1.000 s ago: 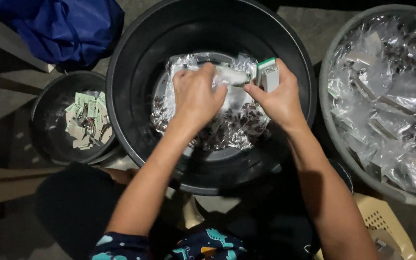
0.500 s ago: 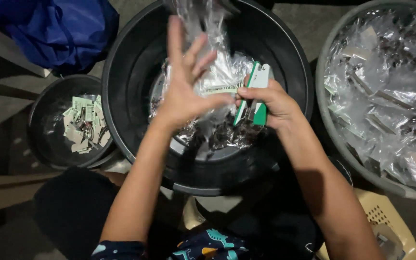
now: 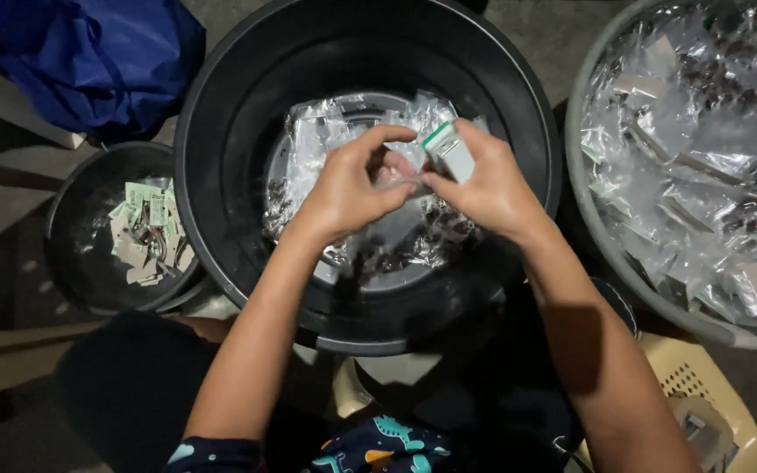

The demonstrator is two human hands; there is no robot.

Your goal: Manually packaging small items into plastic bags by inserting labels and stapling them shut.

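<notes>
Over the black tub (image 3: 221, 201) of clear packets (image 3: 326, 131), right hand (image 3: 484, 188) grips a stapler (image 3: 449, 151), left hand (image 3: 352, 188) pinches one.

My left hand (image 3: 348, 188) and right hand (image 3: 484, 184) meet over the big tub (image 3: 221, 105), a stapler (image 3: 449, 151) in my right. Under them in the tub lie plastic packets (image 3: 326, 131). Left of my left hand sits a small bucket (image 3: 72, 219) holding paper tags (image 3: 144, 232) — behind it, a bag (image 3: 89, 57). Right of my right hand — a basin (image 3: 584, 175) full of packets.

Bare forearms; dark navy garment (image 3: 378, 447) printed with teal and orange dinosaur shapes.
</notes>
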